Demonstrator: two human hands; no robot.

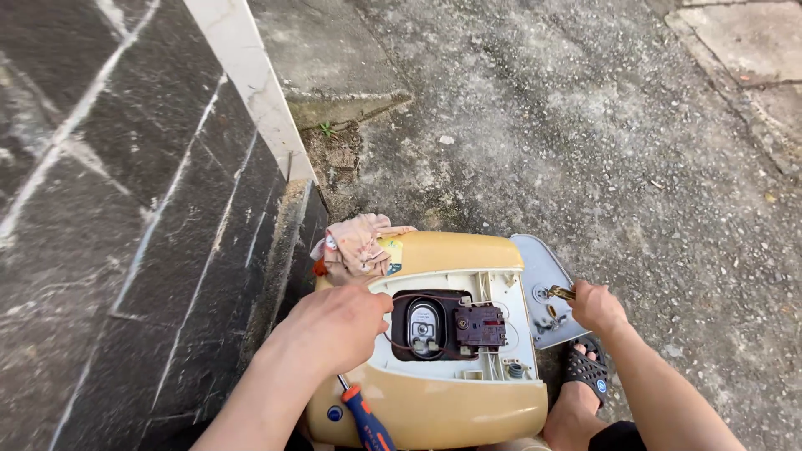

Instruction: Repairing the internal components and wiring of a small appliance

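Screwdriver [365, 420], orange-blue, lies on your cream appliance housing [434, 409] | open bay holds thermostat block [479, 326] | left hand [334, 326] curled on housing rim | right hand [595, 306] pinches brass part [561, 292] beside housing, over grey cover [541, 263]

Stone wall [125, 209] close left; right open

Outdoor yard: rough concrete ground [585, 125], tiled step [125, 209].
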